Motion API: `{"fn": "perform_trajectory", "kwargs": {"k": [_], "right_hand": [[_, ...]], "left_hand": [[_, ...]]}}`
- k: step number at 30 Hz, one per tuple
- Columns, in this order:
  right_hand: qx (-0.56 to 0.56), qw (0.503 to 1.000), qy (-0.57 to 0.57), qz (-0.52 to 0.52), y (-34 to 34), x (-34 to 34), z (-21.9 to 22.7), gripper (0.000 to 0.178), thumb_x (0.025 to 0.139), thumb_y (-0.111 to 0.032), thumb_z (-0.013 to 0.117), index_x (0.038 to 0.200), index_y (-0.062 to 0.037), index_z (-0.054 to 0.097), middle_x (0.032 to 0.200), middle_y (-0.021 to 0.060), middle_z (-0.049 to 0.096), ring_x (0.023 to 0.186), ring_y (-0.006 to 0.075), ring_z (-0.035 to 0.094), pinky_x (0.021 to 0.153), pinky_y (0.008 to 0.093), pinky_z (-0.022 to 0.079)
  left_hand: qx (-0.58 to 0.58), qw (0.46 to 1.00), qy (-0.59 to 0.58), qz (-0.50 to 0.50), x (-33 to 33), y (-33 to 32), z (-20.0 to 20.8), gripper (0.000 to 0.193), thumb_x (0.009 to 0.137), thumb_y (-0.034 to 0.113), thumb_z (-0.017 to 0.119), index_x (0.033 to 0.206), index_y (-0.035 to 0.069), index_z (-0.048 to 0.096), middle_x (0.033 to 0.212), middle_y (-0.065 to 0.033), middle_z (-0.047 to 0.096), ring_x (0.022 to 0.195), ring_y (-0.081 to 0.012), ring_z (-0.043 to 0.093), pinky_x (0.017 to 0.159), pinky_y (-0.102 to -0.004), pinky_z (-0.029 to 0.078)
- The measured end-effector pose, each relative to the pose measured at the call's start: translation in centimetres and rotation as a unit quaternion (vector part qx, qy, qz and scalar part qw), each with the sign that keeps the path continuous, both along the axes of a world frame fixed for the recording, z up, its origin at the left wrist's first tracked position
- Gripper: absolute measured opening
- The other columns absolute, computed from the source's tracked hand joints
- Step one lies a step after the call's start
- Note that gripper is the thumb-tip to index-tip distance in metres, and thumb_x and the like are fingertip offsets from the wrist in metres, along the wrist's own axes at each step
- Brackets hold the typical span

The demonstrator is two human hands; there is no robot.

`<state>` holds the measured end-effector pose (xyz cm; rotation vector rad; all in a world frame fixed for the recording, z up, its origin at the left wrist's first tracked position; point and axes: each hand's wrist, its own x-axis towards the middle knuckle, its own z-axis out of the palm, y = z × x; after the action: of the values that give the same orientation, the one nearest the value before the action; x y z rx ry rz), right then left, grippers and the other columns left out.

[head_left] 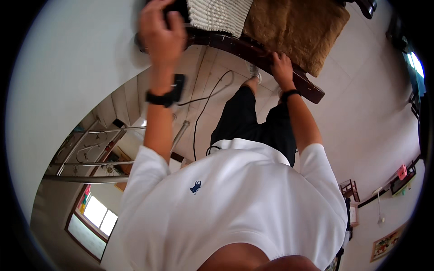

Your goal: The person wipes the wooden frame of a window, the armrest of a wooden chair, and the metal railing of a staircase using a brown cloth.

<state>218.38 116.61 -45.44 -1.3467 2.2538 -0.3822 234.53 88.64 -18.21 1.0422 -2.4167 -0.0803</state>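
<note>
My right hand (282,70) is at a dark red-brown wooden rail (239,49), curved like a bench's or sofa's edge, with its fingers curled over the wood. Behind that rail lies a brown plush pad (294,31), just beyond my right fingers. A white ribbed knitted cloth (219,16) lies to the left of the pad. My left hand (162,34) is raised at the upper left beside a black thing that the frame's edge partly cuts off. Motion blurs this hand, and its fingertips run up to the top edge, so its grip is unclear.
A black cable (196,122) loops across the pale tiled floor. Metal stair railings (90,178) stand at the left, beside a large white wall (68,67). Another dark wooden piece (365,7) shows at the top right.
</note>
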Motion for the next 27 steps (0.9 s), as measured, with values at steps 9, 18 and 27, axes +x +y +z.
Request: {"fn": "perform_trajectory", "kwargs": {"k": [9, 18, 27], "right_hand": [[-0.028, 0.991, 0.091, 0.091, -0.1, 3.5, 0.0, 0.033, 0.079, -0.012, 0.059, 0.11, -0.0249, 0.056, 0.11, 0.0079, 0.048, 0.093, 0.029, 0.053, 0.075, 0.0383, 0.05], [0.034, 0.995, 0.089, -0.03, 17.0, -3.8, 2.6, 0.03, 0.082, -0.01, 0.058, 0.111, -0.0173, 0.058, 0.107, 0.0137, 0.049, 0.094, 0.0346, 0.052, 0.079, 0.0429, 0.05], [-0.007, 0.977, 0.117, -0.176, 11.2, 0.7, 2.0, 0.034, 0.074, -0.006, 0.064, 0.108, -0.0124, 0.059, 0.104, 0.0207, 0.05, 0.097, 0.0412, 0.051, 0.079, 0.0477, 0.046]], "left_hand": [[0.163, 0.981, -0.022, 0.106, 8.8, -5.7, -3.8, 0.045, 0.095, 0.034, 0.056, 0.128, 0.002, 0.054, 0.128, -0.0191, 0.054, 0.118, -0.0327, 0.052, 0.103, -0.04, 0.038], [0.155, 0.947, -0.138, 0.244, 6.4, -5.6, -3.7, 0.069, 0.088, 0.065, 0.044, 0.126, 0.008, 0.057, 0.111, -0.0186, 0.067, 0.108, -0.0387, 0.06, 0.094, -0.0443, 0.044], [0.078, 0.967, -0.106, 0.219, 6.5, -6.0, -4.7, 0.07, 0.085, 0.07, 0.045, 0.117, 0.011, 0.064, 0.099, -0.0158, 0.07, 0.095, -0.039, 0.065, 0.083, -0.0483, 0.05]]}}
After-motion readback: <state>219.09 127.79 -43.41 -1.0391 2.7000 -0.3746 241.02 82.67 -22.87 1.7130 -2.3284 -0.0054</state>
